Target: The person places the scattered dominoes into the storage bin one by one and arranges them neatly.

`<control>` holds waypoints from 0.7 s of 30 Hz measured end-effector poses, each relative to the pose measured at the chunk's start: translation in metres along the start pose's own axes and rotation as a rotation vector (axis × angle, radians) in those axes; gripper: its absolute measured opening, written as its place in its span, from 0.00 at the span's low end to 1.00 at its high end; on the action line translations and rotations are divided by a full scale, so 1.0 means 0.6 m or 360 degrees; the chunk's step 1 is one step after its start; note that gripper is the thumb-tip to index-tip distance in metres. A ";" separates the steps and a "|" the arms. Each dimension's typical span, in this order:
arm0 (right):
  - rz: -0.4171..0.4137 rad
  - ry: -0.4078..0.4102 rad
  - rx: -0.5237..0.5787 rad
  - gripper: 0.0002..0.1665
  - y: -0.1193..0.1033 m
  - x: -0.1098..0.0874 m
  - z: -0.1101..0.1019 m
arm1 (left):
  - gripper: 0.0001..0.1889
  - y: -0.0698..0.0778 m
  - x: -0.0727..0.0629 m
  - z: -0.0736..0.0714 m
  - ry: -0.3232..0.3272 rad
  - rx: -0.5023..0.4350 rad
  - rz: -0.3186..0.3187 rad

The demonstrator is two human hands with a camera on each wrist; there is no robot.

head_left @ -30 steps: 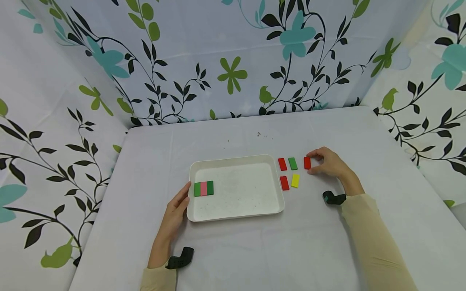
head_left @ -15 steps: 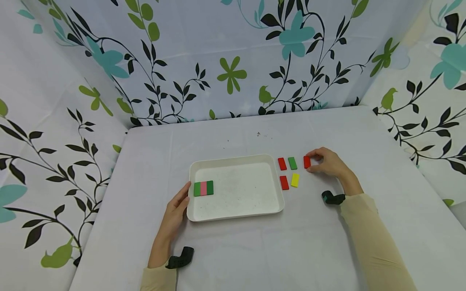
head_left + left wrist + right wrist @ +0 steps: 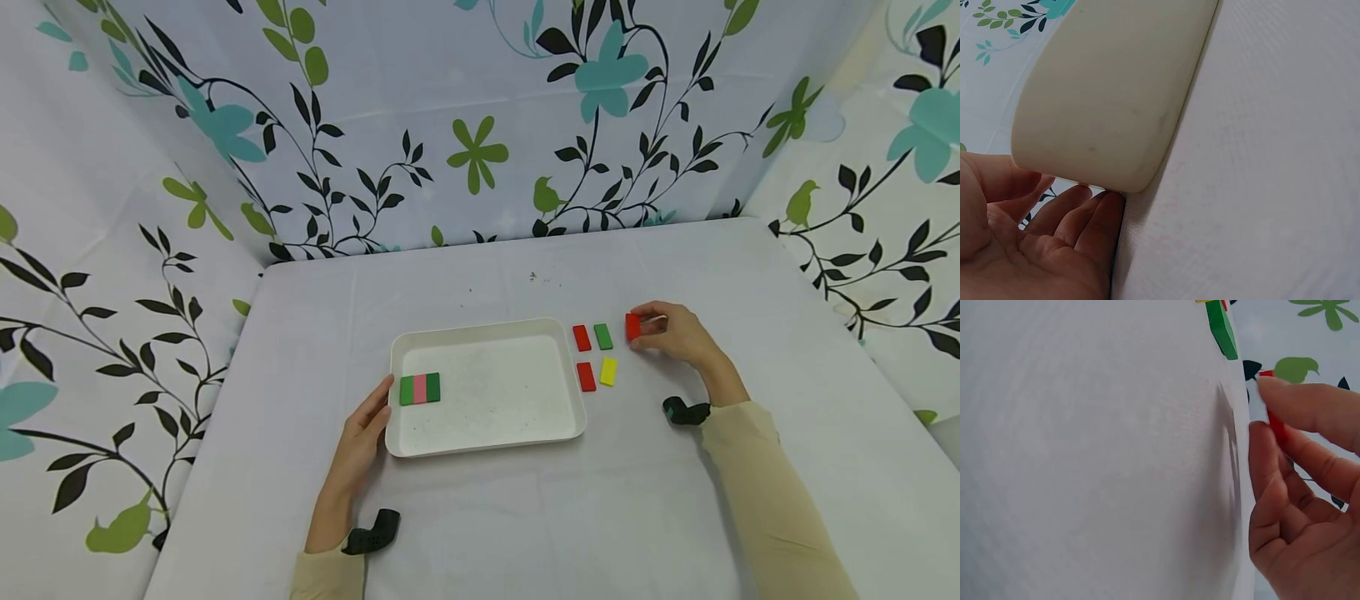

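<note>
1 red block (image 3: pixel 633 326) raised (right fingers (image 3: pixel 1319 459)), tray (image 3: pixel 495 392) unmoved

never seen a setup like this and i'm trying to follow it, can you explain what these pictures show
There is no robot: a person works with two bare hands. The wide picture comes from a camera worn on the head, looking forward and down; the two others come from cameras on each wrist. On the white-covered table lies a white tray holding a row: a lighter green tile, a pink tile and a dark green tile. Right of it lie a far red tile, a loose green tile, a near red tile and a yellow tile. The left hand rests its fingers against the tray's left end. The right hand pinches one more red tile between thumb and fingers.
</note>
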State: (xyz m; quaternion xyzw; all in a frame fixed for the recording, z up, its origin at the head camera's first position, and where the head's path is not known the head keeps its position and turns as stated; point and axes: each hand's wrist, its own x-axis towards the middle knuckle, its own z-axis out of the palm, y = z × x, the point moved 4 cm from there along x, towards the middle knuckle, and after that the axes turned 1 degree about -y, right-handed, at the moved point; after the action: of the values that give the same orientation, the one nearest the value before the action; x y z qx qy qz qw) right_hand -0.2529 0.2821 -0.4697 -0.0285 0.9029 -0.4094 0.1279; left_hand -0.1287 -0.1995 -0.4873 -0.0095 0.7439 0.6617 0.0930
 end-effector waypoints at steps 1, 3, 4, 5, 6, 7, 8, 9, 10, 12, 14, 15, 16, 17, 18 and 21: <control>-0.0009 0.0010 0.0005 0.31 -0.004 -0.001 -0.001 | 0.26 0.000 0.000 0.000 0.0000 0.0002 -0.0002; -0.0030 0.0037 0.0011 0.31 -0.014 -0.004 -0.002 | 0.26 0.000 0.000 0.001 0.0000 0.0002 -0.0003; -0.0039 0.0055 0.0018 0.31 -0.020 -0.005 -0.003 | 0.26 0.001 0.000 0.001 0.0000 0.0000 -0.0006; -0.0049 0.0072 0.0024 0.31 -0.027 -0.007 -0.003 | 0.26 0.000 -0.001 0.001 0.0002 0.0000 -0.0009; -0.0060 0.0091 0.0030 0.31 -0.034 -0.010 -0.004 | 0.26 0.000 -0.001 0.001 0.0004 -0.0001 -0.0011; -0.0070 0.0107 0.0041 0.31 -0.042 -0.012 -0.004 | 0.26 0.000 -0.001 0.001 0.0006 -0.0002 -0.0014; -0.0079 0.0121 0.0055 0.31 -0.051 -0.015 -0.003 | 0.26 0.000 -0.001 0.000 0.0007 -0.0003 -0.0016; -0.0094 0.0135 0.0075 0.31 -0.060 -0.018 -0.003 | 0.26 0.000 -0.001 0.000 0.0009 -0.0004 -0.0018; -0.0111 0.0147 0.0100 0.31 -0.069 -0.021 -0.002 | 0.26 0.000 -0.001 0.000 0.0010 -0.0003 -0.0020; -0.0151 0.0168 0.0145 0.31 -0.088 -0.027 0.000 | 0.26 -0.001 -0.001 0.000 0.0013 0.0000 -0.0026; -0.0193 0.0187 0.0193 0.30 -0.107 -0.033 0.004 | 0.26 -0.001 -0.001 0.000 0.0011 0.0005 -0.0029; -0.0213 0.0193 0.0217 0.30 -0.116 -0.035 0.006 | 0.27 -0.001 -0.001 0.000 0.0010 0.0006 -0.0030; -0.0228 0.0196 0.0234 0.30 -0.125 -0.037 0.009 | 0.27 -0.001 -0.001 0.000 0.0009 0.0008 -0.0031; -0.0242 0.0198 0.0249 0.30 -0.134 -0.039 0.012 | 0.26 -0.001 -0.001 0.000 0.0010 0.0010 -0.0032; -0.0253 0.0199 0.0264 0.30 -0.143 -0.042 0.015 | 0.26 -0.001 -0.001 0.001 0.0009 0.0011 -0.0032; -0.0282 0.0184 0.0309 0.29 -0.167 -0.049 0.026 | 0.26 -0.001 -0.001 0.001 0.0011 0.0012 -0.0031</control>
State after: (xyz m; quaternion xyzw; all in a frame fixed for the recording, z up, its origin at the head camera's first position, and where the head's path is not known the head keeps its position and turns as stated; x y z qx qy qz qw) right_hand -0.2260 0.2088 -0.3985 -0.0718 0.8589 -0.5055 0.0412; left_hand -0.1279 -0.1992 -0.4876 -0.0187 0.7466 0.6579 0.0971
